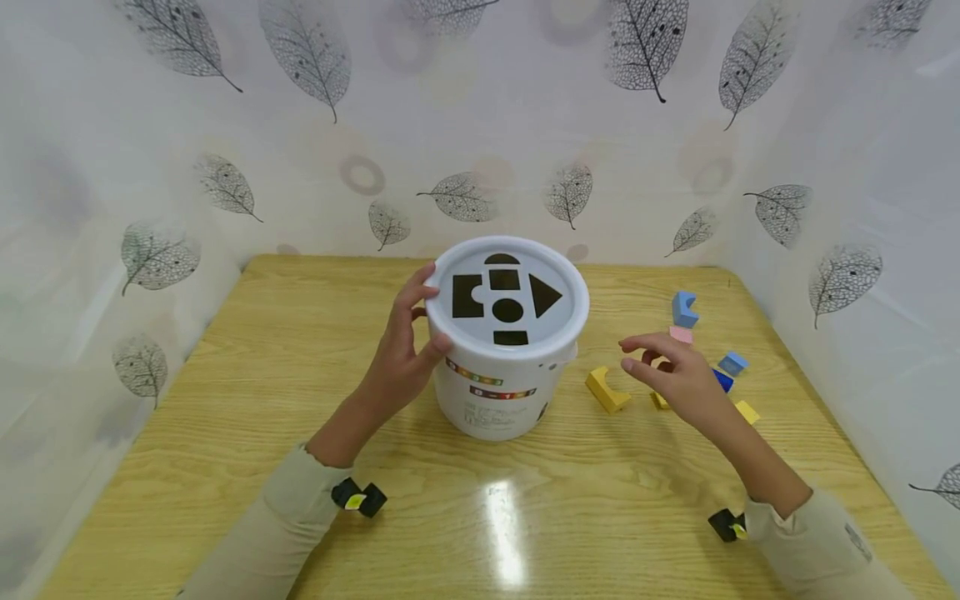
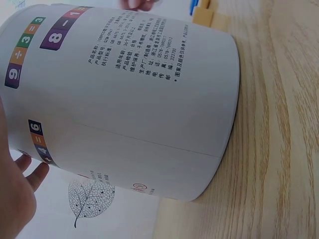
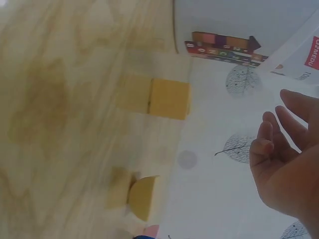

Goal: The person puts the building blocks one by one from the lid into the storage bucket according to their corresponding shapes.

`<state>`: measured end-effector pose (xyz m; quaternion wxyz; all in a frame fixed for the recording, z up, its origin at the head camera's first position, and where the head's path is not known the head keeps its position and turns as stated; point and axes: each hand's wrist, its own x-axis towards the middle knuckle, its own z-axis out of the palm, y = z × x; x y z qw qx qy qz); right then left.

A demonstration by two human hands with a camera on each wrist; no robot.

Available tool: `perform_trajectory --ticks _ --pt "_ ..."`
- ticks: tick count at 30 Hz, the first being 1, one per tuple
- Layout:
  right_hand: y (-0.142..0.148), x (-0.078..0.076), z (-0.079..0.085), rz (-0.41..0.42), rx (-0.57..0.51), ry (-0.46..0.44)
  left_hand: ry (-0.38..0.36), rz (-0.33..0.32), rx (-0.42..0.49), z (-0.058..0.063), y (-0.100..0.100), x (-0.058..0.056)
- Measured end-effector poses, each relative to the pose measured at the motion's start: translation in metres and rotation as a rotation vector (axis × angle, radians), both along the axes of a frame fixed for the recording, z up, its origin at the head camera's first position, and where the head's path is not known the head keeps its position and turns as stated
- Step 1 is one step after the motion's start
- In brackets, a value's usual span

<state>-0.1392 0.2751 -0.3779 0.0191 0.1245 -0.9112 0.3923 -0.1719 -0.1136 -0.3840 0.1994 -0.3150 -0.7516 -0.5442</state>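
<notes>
The head camera looks forward and down from above the near side of the tabletop [image 1: 300, 333], far enough back to frame the left hand [image 1: 399, 354], the right hand [image 1: 678, 379] and the leaf-print cloth [image 1: 300, 167] behind. The left wrist camera, its picture turned sideways, faces the bucket [image 1: 487, 421] from close up, sharing its printed side with the head view. The right wrist camera, also sideways, looks past yellow blocks [image 3: 169, 98] toward the cloth; the head view shares these.

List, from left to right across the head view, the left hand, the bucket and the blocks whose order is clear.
Left hand, white round plastic-looking bucket, yellow notched block, partly hidden yellow block, light-blue notched block, small light-blue block.
</notes>
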Motion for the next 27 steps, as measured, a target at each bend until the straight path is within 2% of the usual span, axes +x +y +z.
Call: perform_trajectory --ticks 6,15,27 --pt "0.008 0.003 -0.02 0.007 0.039 -0.109 -0.005 -0.001 -0.003 -0.001 0.0 0.0" --pt "0.012 0.004 -0.042 0.031 0.052 -0.137 -0.012 -0.005 -0.01 -0.001 -0.001 0.0" --pt "0.013 0.002 -0.05 0.03 0.005 -0.169 -0.005 -0.011 0.005 0.0 -0.001 -0.001"
